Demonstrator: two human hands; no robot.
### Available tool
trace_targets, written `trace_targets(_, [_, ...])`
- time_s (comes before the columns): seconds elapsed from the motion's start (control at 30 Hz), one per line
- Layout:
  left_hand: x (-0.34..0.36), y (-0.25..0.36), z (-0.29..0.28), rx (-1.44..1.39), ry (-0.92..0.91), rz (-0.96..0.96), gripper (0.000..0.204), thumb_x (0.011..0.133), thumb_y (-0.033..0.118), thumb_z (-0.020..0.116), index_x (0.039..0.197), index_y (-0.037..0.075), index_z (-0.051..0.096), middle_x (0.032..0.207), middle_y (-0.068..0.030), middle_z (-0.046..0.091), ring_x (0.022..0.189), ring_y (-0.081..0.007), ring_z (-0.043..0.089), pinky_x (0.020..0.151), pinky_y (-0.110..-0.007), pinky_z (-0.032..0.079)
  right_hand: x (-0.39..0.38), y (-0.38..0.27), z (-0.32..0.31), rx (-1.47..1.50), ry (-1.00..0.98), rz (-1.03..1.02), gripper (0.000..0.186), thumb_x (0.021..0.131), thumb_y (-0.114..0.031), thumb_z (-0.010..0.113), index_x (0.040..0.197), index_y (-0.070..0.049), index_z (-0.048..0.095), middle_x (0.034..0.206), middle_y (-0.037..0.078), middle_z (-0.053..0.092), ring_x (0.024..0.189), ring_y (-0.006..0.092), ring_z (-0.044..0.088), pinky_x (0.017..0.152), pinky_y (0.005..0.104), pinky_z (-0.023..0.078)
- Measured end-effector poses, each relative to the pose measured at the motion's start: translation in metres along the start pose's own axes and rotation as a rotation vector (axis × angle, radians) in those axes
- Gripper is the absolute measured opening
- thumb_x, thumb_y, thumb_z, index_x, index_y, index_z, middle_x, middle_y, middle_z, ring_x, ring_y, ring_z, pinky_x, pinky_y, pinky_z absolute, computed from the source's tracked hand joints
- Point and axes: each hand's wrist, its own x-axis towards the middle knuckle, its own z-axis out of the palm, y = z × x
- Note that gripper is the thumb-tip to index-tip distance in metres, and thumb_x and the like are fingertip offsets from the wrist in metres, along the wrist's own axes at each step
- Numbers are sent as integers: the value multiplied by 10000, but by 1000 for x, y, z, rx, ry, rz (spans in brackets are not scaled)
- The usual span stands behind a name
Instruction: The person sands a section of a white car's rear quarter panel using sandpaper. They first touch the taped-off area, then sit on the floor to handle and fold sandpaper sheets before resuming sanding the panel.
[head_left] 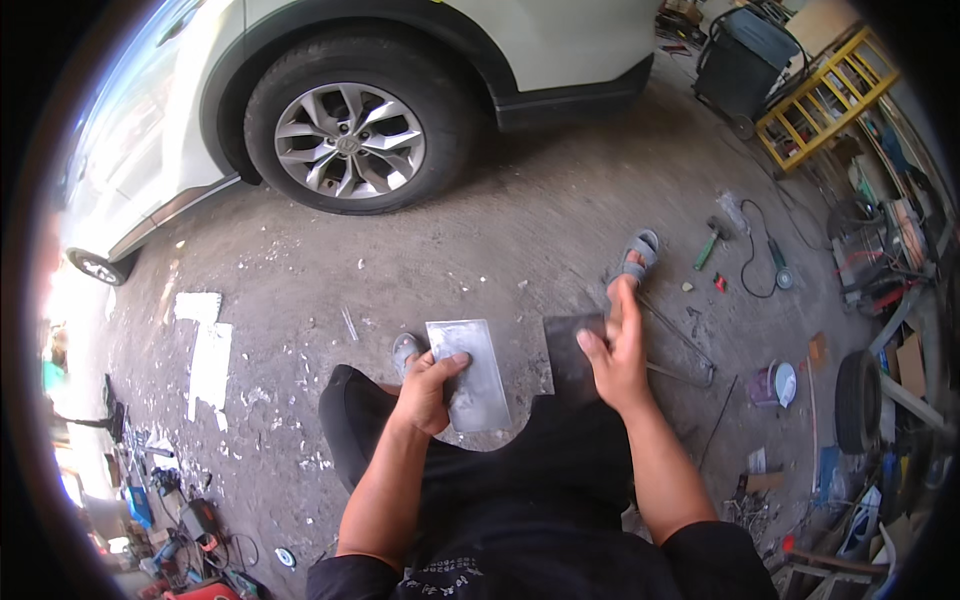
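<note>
My left hand (426,396) grips a flat, pale grey rectangular plate (482,392) by its left edge, thumb lying on the upper face. The fingers under the plate are mostly hidden. Beside it, with a gap between, a dark grey rectangular sheet (568,352) is pinched at its right edge by my right hand (622,362), thumb on top and fingers pointing away. Its lower end merges with my black clothing. Both pieces are held above my lap; their exact material I cannot tell.
Ahead stands a white car, its wheel (350,145) nearest. Right on the floor lie a green-handled hammer (708,247), a corded angle grinder (782,270), a bucket (765,385) and a tire (857,400). White paper (210,370) lies left. Power tools (200,522) crowd the lower left.
</note>
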Motion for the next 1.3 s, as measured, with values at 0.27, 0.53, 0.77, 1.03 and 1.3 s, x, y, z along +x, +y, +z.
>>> trace_targets(0.27, [-6,-20,30,-69,-83,-197,260,826,101,621,1059,-6,575,934,-102,666,774,-204,667,714,-337,557,32,13,34,423,-196,211,777,871,-120,658,1454,-44,149,864,41,594,755,70,532,701,221,442])
trace_targets(0.53, [0,1,3,276,0,71,233,905,146,582,1076,-6,539,945,-77,645,825,-161,634,753,-329,528,-40,29,6,372,-312,356,826,821,-183,713,1450,-49,194,779,42,576,706,90,536,665,258,455])
trace_targets(0.77, [1,-15,19,615,-172,235,315,921,97,572,1191,-35,477,1063,-66,596,964,-126,549,861,-276,447,35,20,-4,213,25,215,698,884,-172,639,1419,4,227,832,52,610,714,93,523,690,214,436])
trace_targets(1.03, [15,-15,-9,498,129,231,366,988,354,440,868,29,561,718,-11,545,633,-75,486,564,-201,397,12,30,-4,22,-166,268,704,875,-280,650,1398,8,276,806,73,574,645,122,495,601,274,424])
trace_targets(1.3, [27,-15,-15,522,27,12,292,975,301,471,862,37,528,686,-52,540,481,-128,485,425,-235,383,10,4,-4,-164,-282,235,702,868,-289,632,1418,-67,257,1288,279,484,1159,430,510,970,456,431])
